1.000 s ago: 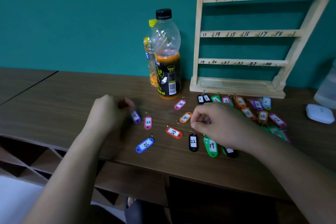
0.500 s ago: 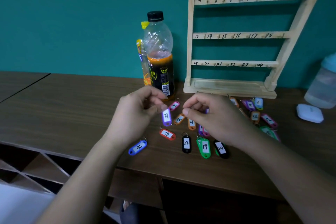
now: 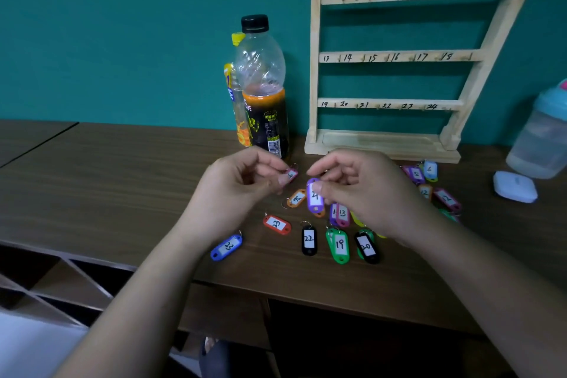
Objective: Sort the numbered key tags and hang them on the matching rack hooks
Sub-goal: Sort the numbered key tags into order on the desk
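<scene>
Teal wall backs a brown desk point(image 3: 122, 181), with the wooden rack point(image 3: 314, 70) standing at its rear. The right hand point(image 3: 368, 193) pinches the top of a purple tag point(image 3: 314, 201), held over the loose tags point(image 3: 340, 244) scattered before the rack. The left hand point(image 3: 233, 187) hovers beside it, its fingers point(image 3: 270, 182) curled; whether they grip anything is unclear.

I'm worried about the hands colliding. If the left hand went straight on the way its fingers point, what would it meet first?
Probably the purple tag pinched by the right hand, straight across from the left hand. A pink tag shows nearer, but seems to lie lower on the table.
</scene>
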Tool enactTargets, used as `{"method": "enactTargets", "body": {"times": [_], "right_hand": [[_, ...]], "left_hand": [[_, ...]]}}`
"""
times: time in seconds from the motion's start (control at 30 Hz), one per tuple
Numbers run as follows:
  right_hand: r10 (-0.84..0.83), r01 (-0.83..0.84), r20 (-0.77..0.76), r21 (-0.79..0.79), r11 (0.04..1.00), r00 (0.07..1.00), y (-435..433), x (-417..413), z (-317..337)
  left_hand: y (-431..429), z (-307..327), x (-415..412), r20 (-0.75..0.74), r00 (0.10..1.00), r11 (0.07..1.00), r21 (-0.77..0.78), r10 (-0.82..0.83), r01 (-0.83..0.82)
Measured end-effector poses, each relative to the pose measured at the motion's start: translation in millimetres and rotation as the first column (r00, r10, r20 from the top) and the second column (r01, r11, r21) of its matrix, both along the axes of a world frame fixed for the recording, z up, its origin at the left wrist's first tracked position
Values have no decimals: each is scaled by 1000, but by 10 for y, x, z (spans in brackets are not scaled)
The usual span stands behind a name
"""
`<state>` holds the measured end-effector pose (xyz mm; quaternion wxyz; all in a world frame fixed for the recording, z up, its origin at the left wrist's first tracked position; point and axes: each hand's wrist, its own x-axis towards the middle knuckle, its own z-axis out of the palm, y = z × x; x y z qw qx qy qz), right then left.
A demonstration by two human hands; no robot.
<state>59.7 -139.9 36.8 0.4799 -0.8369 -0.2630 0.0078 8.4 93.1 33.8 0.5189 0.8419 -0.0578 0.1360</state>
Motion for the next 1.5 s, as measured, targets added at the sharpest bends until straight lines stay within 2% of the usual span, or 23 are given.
{"method": "enactTargets", "body": {"times": [0.07, 0.17, 0.27, 0.5, 0.57, 0.7, 0.9, 1.23, 1.4, 1.5], "right_hand": [[-16, 16, -7, 4, 1000, 1000, -81, 23, 37], [-42, 42, -16, 0, 999, 999, -229, 40, 83], [-50, 47, -61, -46, 998, 997, -409, 48, 96], [-31, 6, -138, -176, 984, 990, -700, 12, 19], [-36, 5, -153, -197, 980, 988, -747, -5, -8], [-36, 0, -143, -248, 969, 989, -761, -52, -56], [-36, 0, -130, -264, 965, 991, -792, -44, -68], [-29, -15, -124, -340, 940, 992, -853, -62, -170], [-49, 11, -90, -385, 923, 995, -868, -110, -174], [-67, 26, -91, -392, 920, 994, -889, -113, -172]], "left_hand": [[110, -50, 31, -33, 998, 988, 146, 60, -54], [277, -98, 44, -111, 988, 921, 385, 108, -58], [397, -83, 12, -171, 977, 880, 474, 129, -33], [533, -5, -97, -367, 928, 868, 479, 61, 133], [463, -16, -89, -308, 949, 867, 488, 65, 99], [88, -112, 22, -81, 993, 866, 499, 86, -34], [-327, -273, 289, 10, 998, 830, 555, 58, -54], [-499, -311, 521, -34, 991, 777, 624, 132, -82], [-516, -266, 504, -38, 990, 794, 603, 135, -85], [-500, -204, 446, -57, 989, 846, 527, 135, -85]]}}
